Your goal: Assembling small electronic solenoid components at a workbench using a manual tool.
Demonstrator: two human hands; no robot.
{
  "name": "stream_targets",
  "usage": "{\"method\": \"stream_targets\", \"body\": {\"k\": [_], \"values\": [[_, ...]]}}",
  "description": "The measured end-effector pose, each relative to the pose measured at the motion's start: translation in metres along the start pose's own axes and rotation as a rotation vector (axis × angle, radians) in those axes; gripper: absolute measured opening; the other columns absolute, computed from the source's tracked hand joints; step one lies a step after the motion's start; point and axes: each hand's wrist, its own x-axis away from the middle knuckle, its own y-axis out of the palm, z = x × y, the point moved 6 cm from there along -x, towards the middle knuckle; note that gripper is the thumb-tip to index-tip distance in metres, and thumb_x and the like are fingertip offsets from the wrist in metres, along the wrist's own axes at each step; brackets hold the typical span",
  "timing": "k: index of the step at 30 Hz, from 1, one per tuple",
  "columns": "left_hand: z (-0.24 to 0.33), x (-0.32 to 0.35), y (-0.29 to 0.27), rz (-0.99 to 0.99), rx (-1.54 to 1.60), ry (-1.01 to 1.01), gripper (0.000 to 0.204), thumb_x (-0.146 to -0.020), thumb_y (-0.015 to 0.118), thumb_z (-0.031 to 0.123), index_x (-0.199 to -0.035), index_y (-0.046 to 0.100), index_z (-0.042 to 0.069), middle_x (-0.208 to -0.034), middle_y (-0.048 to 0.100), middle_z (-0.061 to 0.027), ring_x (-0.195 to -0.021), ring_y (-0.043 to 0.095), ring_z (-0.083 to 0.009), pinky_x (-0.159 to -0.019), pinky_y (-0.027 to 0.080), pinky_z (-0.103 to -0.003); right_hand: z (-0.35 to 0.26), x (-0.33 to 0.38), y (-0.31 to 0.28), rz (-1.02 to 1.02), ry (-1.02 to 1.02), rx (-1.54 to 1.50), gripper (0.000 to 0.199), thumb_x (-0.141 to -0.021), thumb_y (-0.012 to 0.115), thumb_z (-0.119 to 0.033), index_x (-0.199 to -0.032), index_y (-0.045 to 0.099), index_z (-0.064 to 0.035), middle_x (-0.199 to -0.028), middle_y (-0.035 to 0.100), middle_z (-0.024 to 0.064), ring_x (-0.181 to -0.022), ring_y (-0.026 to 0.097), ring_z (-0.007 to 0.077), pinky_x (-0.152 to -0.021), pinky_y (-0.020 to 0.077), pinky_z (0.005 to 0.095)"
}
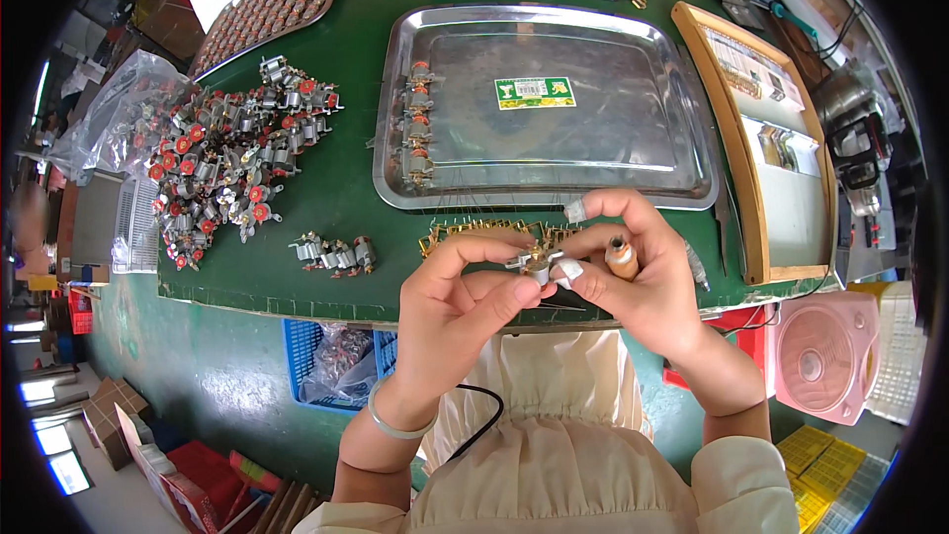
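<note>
Near the front edge of the green table, my left hand (460,302) pinches a small silver cylindrical metal part (535,265) with brass-coloured terminals between thumb and fingers. White wrapping covers the thumb and a fingertip of my right hand (638,277). Its thumb reaches to the right side of that part, and its fingers are curled round a tan cylindrical tool (621,257) whose end points up; the rest is hidden. Just beyond my hands lies a row of small brass-coloured pieces (473,229), partly covered by my fingers.
A steel tray (633,160) with a column of similar parts (419,124) stands beyond my hands. Left are a heap of red-faced metal parts (232,163), a small group (336,255) and a filled rack (272,15). A wooden-framed box (756,153) stands right.
</note>
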Motion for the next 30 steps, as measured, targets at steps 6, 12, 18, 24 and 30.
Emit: {"method": "stream_targets", "body": {"k": [6,12,18,24,30], "values": [[0.004,0.005,-0.026,0.086,0.021,-0.007,0.026,-0.082,0.055,-0.003,-0.106,0.045,-0.002,-0.096,0.060,-0.0149,-0.083,0.062,-0.0238,-0.069,0.054,-0.029,-0.026,0.002,-0.010,-0.010,-0.126,0.514,0.035,-0.076,0.055,-0.007,-0.108,0.043,0.0022,-0.077,0.060,0.0127,-0.066,0.057,0.0112,-0.056,0.0432,0.0239],[0.008,0.006,-0.034,0.145,0.047,0.025,0.036,-0.083,0.055,0.002,-0.118,0.043,-0.002,-0.096,0.061,-0.0142,-0.082,0.063,-0.0239,-0.069,0.054,-0.030,-0.006,0.014,-0.026,0.040,-0.057,0.085,0.029,-0.082,0.049,-0.023,-0.094,0.052,0.0037,-0.075,0.061,0.0105,-0.069,0.058,0.0094,-0.060,0.0427,0.0207],[0.003,0.009,-0.036,0.255,0.363,0.025,0.034,-0.089,0.048,0.011,-0.122,0.042,0.004,-0.111,0.055,-0.0158,-0.092,0.060,-0.0256,-0.076,0.053,-0.031,-0.002,0.020,0.027,-0.047,-0.415,0.314,0.034,-0.076,0.057,0.006,-0.109,0.050,0.0074,-0.093,0.059,0.0136,-0.077,0.058,0.0149,-0.067,0.0463,0.0250],[0.004,0.010,-0.036,0.377,0.377,0.060,0.032,-0.090,0.046,0.013,-0.121,0.042,0.006,-0.109,0.055,-0.0138,-0.090,0.061,-0.0207,-0.073,0.054,-0.026,-0.005,0.017,0.042,0.062,-0.542,0.501,0.030,-0.075,0.059,0.005,-0.104,0.054,0.0084,-0.088,0.058,0.0163,-0.067,0.055,0.0179,-0.060,0.0445,0.0243],[0.004,0.008,-0.037,0.391,0.324,0.119,0.031,-0.090,0.046,0.012,-0.119,0.043,0.005,-0.108,0.056,-0.0131,-0.091,0.061,-0.0210,-0.073,0.053,-0.027,-0.007,0.014,0.046,0.097,-0.640,0.611,0.029,-0.078,0.057,0.003,-0.106,0.053,0.0071,-0.084,0.058,0.0143,-0.065,0.054,0.0153,-0.053,0.0433,0.0221]]}}
